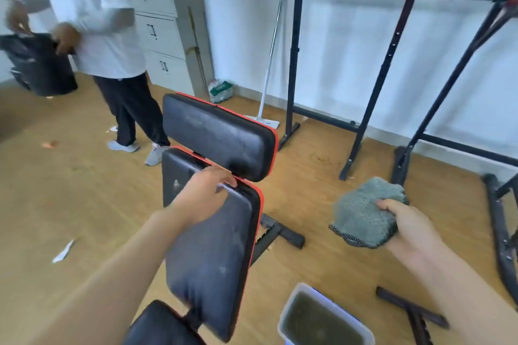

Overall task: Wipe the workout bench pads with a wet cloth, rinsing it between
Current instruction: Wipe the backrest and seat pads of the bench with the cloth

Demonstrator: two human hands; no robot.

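A black workout bench with red edges stands on the wooden floor (84,190). It has a top pad (218,134) that tilts up, a long middle pad (213,255) below it, and a small round pad (159,325) at the near end. The pads look dusty, with pale smears.

The left hand (201,193) rests on the top end of the middle pad. Its fingers lie mostly straight and reach the gap between the two big pads.

The right hand (409,227) is out to the right of the bench, up in the air. Its fingers and thumb curl round a grey-green cloth (364,216) that is bunched up in a lump. The cloth is not touching the bench.

Under that hand, on the floor beside the bench, sits a clear tub (286,314) full of brown, dirty water (319,319).

By the wall stands a black metal rack (378,84). A white mop (266,78) leans on the wall next to it. Another person (112,36) in a white top stands near a grey cabinet (159,33) and holds a black bag (39,67). A scrap of white paper (63,252) lies on the floor to the left.
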